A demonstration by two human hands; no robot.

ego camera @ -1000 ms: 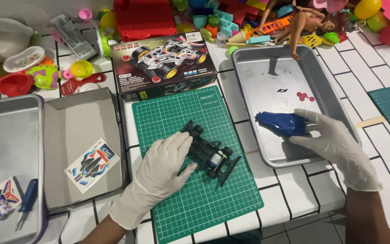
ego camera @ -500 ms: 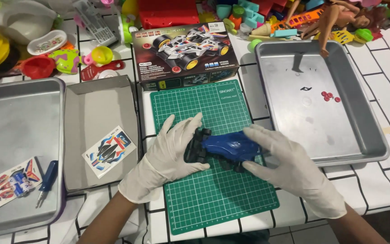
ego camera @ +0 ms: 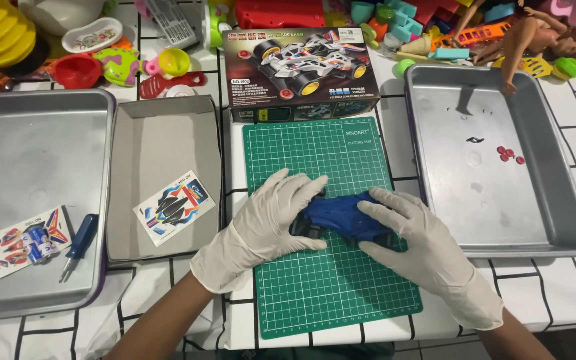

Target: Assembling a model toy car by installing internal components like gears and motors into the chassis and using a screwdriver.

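Observation:
Both of my hands wear white gloves and rest on a green cutting mat [ego camera: 321, 287]. My left hand [ego camera: 268, 220] holds the left side of a black toy car chassis [ego camera: 301, 231]. My right hand [ego camera: 421, 247] presses a blue car body shell [ego camera: 338, 215] down on top of that chassis. Most of the chassis is hidden under the shell and my fingers.
A metal tray [ego camera: 555, 200] on the right holds small red parts [ego camera: 509, 155]. A grey box lid [ego camera: 161, 147] with a sticker sheet [ego camera: 173, 207] lies on the left, beside another tray [ego camera: 35, 153] with a screwdriver [ego camera: 78, 241] and stickers. The kit box [ego camera: 298, 73] and toys crowd the back.
My right hand carried the blue shell from the right tray to the mat and set it over the chassis. Both hands now close around the car.

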